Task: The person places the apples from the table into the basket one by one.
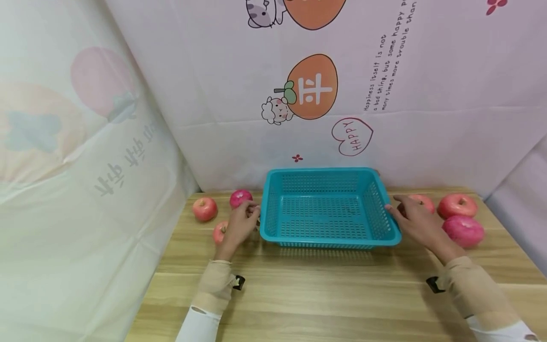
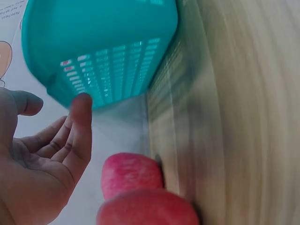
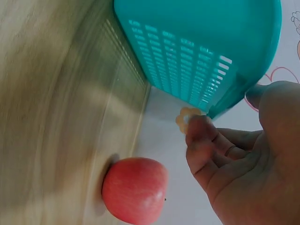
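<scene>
A turquoise plastic basket (image 1: 329, 241) with slotted walls sits upright on the wooden table, with nothing inside it. Just off its left side is my left hand (image 1: 240, 222), fingers loosely bent and thumb apart; the left wrist view shows a gap between thumb and basket wall (image 2: 108, 70). On the opposite side, my right hand (image 1: 416, 221) holds the rim, thumb on its edge and bent fingers beneath it, seen also in the right wrist view (image 3: 243, 154). A red apple (image 1: 220, 232) lies beside my left hand, partly hidden by it. Another apple (image 1: 422, 202) lies behind my right hand.
Farther left are a red apple (image 1: 204, 209) and a magenta round fruit (image 1: 241, 197). At right, a larger red apple (image 1: 457, 205) touches a magenta fruit (image 1: 463, 232). A printed cloth (image 1: 222, 118) hangs behind the table (image 1: 325, 294), and another cloth hangs along the left.
</scene>
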Motion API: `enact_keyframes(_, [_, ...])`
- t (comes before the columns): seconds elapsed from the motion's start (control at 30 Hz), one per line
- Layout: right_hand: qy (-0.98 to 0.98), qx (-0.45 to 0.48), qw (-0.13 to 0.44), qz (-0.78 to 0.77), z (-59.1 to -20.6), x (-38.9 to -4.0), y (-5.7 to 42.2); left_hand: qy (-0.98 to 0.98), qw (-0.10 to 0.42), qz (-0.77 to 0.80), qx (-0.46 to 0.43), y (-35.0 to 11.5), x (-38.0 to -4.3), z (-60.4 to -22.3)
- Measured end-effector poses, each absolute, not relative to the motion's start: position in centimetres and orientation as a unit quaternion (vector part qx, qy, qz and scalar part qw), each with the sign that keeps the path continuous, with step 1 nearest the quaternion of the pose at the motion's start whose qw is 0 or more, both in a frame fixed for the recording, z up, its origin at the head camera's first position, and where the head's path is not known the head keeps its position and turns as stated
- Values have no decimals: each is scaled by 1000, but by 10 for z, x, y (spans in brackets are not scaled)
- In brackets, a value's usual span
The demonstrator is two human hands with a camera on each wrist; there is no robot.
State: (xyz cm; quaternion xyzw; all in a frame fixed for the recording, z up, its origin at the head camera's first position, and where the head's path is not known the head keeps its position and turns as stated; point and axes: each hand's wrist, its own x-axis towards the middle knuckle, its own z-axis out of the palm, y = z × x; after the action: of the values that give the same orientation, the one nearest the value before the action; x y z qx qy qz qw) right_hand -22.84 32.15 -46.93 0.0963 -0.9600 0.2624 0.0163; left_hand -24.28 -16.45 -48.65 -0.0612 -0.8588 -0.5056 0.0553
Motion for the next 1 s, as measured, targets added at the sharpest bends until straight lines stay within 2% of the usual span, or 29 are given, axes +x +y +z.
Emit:
enact_keyframes(0.47, [-951,69,35,299,-480,-227,311,-868,69,-492,-16,-146,-244,-491])
enact_keyframes(1.0, [-933,46,55,352,-482,-228,299,-850,26,-526,11,-134,-244,-494])
